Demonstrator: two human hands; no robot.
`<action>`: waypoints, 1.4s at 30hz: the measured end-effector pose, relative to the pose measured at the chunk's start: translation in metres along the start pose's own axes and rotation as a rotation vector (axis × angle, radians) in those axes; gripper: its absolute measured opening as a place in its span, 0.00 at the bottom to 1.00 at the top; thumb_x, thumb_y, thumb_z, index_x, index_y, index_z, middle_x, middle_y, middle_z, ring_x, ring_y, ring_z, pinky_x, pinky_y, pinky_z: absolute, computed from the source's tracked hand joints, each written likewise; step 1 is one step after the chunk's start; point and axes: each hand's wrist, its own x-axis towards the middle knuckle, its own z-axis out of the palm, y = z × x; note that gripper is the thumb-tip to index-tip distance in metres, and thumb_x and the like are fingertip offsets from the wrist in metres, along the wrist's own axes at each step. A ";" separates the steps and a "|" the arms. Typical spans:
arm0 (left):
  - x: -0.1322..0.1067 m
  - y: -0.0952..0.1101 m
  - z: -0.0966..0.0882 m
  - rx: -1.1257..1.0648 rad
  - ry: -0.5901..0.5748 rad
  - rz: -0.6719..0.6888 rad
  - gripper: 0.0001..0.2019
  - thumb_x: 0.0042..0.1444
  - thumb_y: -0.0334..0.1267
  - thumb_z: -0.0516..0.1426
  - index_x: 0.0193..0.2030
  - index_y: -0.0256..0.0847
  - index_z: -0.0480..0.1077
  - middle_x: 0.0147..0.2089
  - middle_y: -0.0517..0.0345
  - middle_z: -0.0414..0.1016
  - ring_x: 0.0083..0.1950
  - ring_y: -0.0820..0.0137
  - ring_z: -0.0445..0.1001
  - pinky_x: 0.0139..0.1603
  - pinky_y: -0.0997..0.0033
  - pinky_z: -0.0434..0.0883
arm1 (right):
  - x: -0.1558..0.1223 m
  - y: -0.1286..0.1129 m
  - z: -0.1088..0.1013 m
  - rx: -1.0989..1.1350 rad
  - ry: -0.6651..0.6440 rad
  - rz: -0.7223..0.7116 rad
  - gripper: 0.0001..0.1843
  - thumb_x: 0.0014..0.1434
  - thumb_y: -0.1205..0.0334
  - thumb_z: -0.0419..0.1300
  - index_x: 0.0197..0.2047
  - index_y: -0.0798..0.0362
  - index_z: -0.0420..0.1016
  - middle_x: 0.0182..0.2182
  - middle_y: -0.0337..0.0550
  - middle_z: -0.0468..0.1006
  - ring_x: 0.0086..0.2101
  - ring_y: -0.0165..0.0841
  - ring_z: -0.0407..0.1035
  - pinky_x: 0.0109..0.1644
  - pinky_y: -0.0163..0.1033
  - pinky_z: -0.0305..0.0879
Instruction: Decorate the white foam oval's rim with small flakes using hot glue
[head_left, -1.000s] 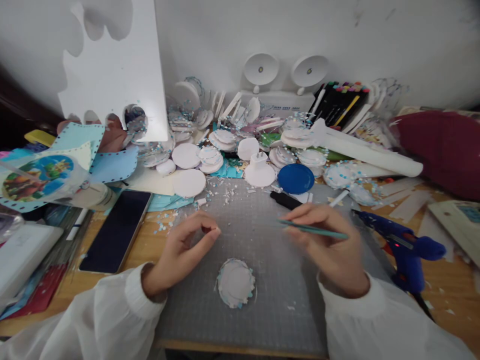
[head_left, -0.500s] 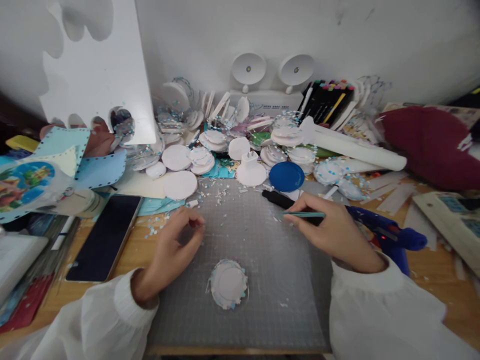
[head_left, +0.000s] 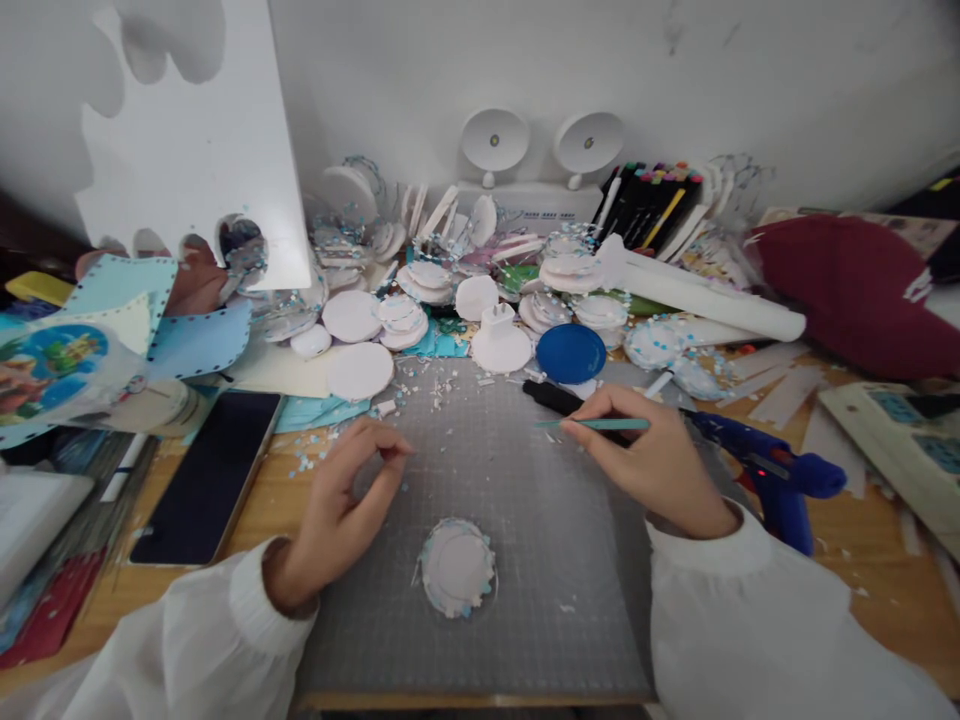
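My left hand [head_left: 346, 500] hovers over the grey cutting mat [head_left: 525, 560], thumb and forefinger pinched together; whatever is between them is too small to make out. My right hand [head_left: 649, 462] grips a thin teal tool [head_left: 596, 424] that points left. A white round disc [head_left: 457, 567] edged with blue and white flakes lies flat on the mat, below and between both hands, touched by neither.
A dark phone [head_left: 206, 475] lies left of the mat. A blue glue gun [head_left: 765, 472] sits behind my right wrist. A blue lid [head_left: 571, 352], a black pen [head_left: 559, 398], several white discs [head_left: 360, 370], markers [head_left: 652, 200] and a white roll [head_left: 705, 295] crowd the back.
My right hand has drawn back toward the right and then held still with the teal tool. My left hand stays pinched over the mat. The view shifted slightly.
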 end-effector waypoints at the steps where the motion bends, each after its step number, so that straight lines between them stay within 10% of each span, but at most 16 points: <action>1: 0.000 0.001 0.000 -0.008 -0.003 0.008 0.06 0.61 0.28 0.52 0.40 0.40 0.69 0.38 0.55 0.71 0.42 0.67 0.69 0.44 0.67 0.66 | -0.001 -0.002 0.002 0.088 0.011 0.030 0.08 0.53 0.62 0.64 0.26 0.51 0.70 0.24 0.39 0.74 0.27 0.32 0.67 0.28 0.36 0.60; 11: -0.003 0.012 -0.001 -0.255 -0.185 0.074 0.08 0.57 0.31 0.59 0.44 0.39 0.73 0.39 0.52 0.74 0.41 0.67 0.72 0.43 0.68 0.69 | -0.029 -0.044 0.049 1.042 -0.143 0.265 0.11 0.55 0.61 0.66 0.28 0.51 0.66 0.23 0.34 0.68 0.22 0.25 0.61 0.24 0.32 0.57; 42: -0.005 0.015 0.000 -0.435 -0.206 -0.016 0.01 0.54 0.30 0.63 0.34 0.38 0.75 0.31 0.53 0.75 0.34 0.70 0.72 0.36 0.71 0.71 | -0.043 -0.040 0.058 0.950 -0.155 0.213 0.09 0.56 0.61 0.65 0.30 0.50 0.68 0.29 0.36 0.70 0.24 0.26 0.65 0.26 0.33 0.63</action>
